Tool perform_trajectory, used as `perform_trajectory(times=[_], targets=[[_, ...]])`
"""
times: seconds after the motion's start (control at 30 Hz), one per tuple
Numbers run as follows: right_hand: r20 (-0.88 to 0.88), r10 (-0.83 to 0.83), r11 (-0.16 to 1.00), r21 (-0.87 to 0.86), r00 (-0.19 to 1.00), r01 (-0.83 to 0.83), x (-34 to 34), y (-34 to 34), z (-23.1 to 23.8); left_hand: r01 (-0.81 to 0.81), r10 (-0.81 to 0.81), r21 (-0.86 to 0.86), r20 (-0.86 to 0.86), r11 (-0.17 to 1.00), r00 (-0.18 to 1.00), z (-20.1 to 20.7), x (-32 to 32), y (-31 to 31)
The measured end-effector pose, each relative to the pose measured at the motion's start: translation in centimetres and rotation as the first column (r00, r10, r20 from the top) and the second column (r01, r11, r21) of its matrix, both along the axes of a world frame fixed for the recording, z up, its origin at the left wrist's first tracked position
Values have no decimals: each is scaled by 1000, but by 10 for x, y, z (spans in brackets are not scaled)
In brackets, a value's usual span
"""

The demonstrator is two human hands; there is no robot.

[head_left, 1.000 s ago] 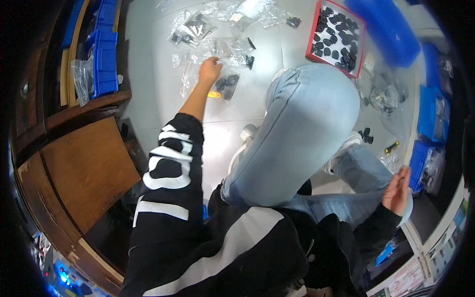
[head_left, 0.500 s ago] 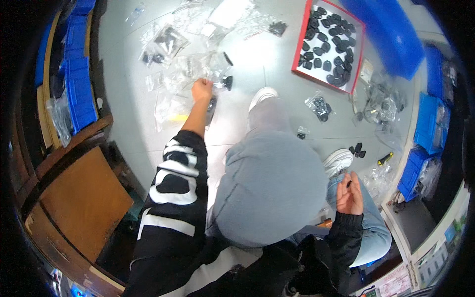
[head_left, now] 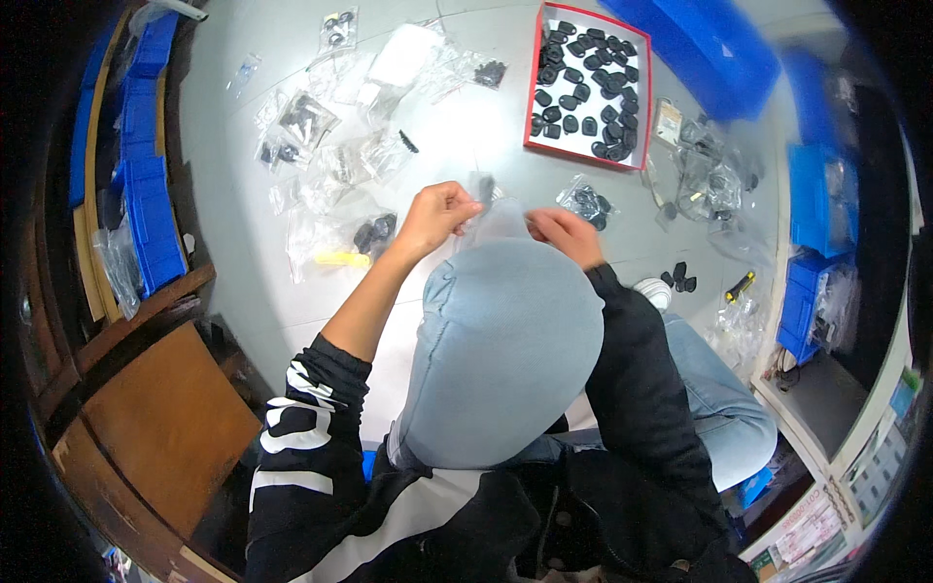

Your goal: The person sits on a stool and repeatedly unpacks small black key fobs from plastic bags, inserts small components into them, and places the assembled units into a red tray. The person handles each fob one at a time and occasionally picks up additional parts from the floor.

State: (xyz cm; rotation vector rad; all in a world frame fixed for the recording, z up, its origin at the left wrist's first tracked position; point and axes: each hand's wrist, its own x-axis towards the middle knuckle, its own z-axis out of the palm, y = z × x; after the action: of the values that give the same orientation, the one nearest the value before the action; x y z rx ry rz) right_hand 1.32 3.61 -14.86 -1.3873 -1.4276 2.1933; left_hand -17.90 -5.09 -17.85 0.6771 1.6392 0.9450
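The small clear bag (head_left: 485, 185), with something dark in it, is just above your knee (head_left: 510, 330), blurred at the fingertips of your left hand (head_left: 442, 219). Your left thumb and fingers are pinched narrow on its edge, probably because so thin a film gives little else to grip. Your right hand (head_left: 569, 233) faces it with fingers curled in; you have something dark at its tips, but I cannot tell whether you hold it. Keeping both hands ahead of the knee probably leaves them room to meet.

On the floor near your left hand, the bag of black parts (head_left: 375, 232) lies flat beside a yellow object (head_left: 344, 259), so its contents show. Beyond your right hand is another bag of dark parts (head_left: 587, 204). Farther out, the red-rimmed box (head_left: 583, 157) keeps its black pieces (head_left: 589, 125) together; its low walls presumably make them easy to reach.
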Motion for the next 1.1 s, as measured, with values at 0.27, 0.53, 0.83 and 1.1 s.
perform_trajectory(times=[0.27,0.53,0.83,1.1], targets=[[295,123,960,207,948,-189,-27,37,-26,232,-192,139,-252,963,948,13,41,62],[154,163,973,141,975,-185,1,56,-31,174,-172,117,-26,978,985,-2,44,71],[199,-175,981,-47,964,188,1,34,-7,73,-11,160,-358,984,934,7,46,70],[-116,-410,813,-496,905,304,-14,32,38,56,51,259,-388,964,920,12,47,70]])
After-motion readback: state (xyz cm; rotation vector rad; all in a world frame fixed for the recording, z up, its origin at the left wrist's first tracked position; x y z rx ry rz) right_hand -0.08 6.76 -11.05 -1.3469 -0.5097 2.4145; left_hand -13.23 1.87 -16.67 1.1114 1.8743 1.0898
